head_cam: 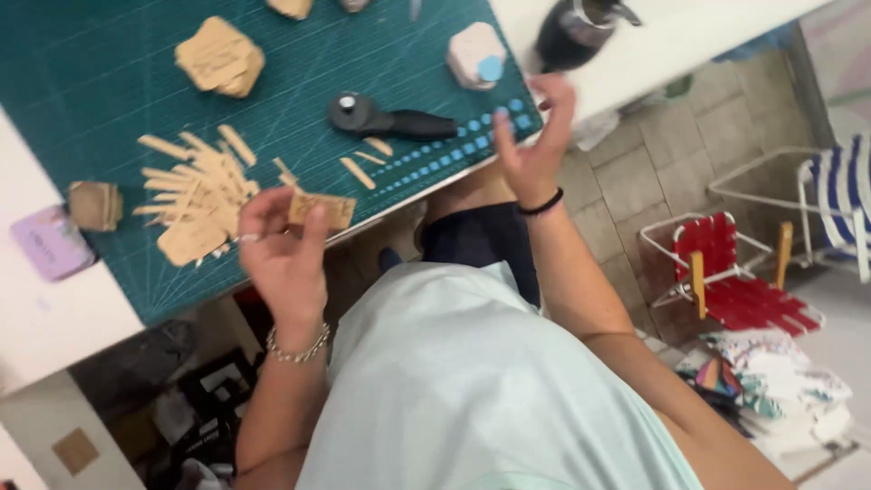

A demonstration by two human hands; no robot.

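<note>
My left hand (283, 254) is raised at the near edge of a green cutting mat (109, 82) and pinches a small tan cardboard rectangle (321, 210). Just left of it lies a pile of thin tan cardboard strips (195, 191). My right hand (535, 136) hovers open at the mat's right edge, fingers spread, holding nothing. A black rotary cutter (386, 120) rests on the mat between both hands, with a few loose strips (358, 171) beside it.
A stack of tan cardboard pieces (220, 56) and a pale block with a blue dot (476, 54) sit farther up the mat. A lilac tin (50, 243) and small cardboard box (94, 205) lie left. A dark bottle (576, 32) stands beyond. Red folding chair (735, 281) on the floor.
</note>
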